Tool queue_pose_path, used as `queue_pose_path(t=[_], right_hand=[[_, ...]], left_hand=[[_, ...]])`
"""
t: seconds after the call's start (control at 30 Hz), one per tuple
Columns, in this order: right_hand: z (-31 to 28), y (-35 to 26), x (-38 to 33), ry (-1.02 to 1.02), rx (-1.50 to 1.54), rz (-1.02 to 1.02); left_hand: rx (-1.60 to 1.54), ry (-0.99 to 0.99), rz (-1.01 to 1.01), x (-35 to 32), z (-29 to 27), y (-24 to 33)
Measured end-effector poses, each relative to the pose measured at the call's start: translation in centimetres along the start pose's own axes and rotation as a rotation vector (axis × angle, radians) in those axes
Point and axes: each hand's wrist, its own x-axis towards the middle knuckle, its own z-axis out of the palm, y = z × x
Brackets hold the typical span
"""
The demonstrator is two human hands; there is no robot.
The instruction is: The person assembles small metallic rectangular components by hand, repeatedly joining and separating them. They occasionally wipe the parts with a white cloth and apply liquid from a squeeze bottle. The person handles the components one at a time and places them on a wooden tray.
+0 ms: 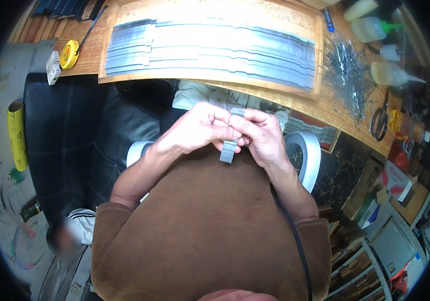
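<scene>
Left hand [197, 128] and right hand [261, 133] both pinched that grey strip [228, 152]; wooden tray [318, 60] sat at twelve o'clock!

Grey flat metallic-looking strip [227, 154], ctr: mid-part hidden behind fingers of bare L hand [195, 130] & bare R hand [263, 140]. Pale rectangular wooden tray [319, 57], 12 o'clock: far side cut off, top edge. Thin dark metal wires [348, 75], 2 o'clock: too tangled to count. Patch [66, 237], approx 8 o'clock: blurred.

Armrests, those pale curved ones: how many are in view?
2: the left armrest, partly hidden by the left forearm, and the right armrest, beside the right forearm. Others could be hidden.
</scene>
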Motion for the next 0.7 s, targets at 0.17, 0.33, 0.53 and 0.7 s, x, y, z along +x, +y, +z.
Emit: queue_pose_path(t=[0.17,0.33,0.53,0.7], right_hand=[[-0.7,0.6,1.6,0.001,0.185,-0.015],[-0.9,0.8,2.5,0.003,0.166,-0.072],[-0.7,0.4,2.7,0.035,0.132,-0.075],[-0.8,0.5,2.7,-0.004,0.151,-0.074]], left_hand=[[-0.025,-0.036,0.015,2.8,-2.0,0.2],[-0.045,-0.041,0.043,3.2,-2.0,0.1],[-0.032,-0.025,0.041,3.4,-2.1,-0.1],[-0.007,-0.024,0.069,3.1,-2.1,0.0]])
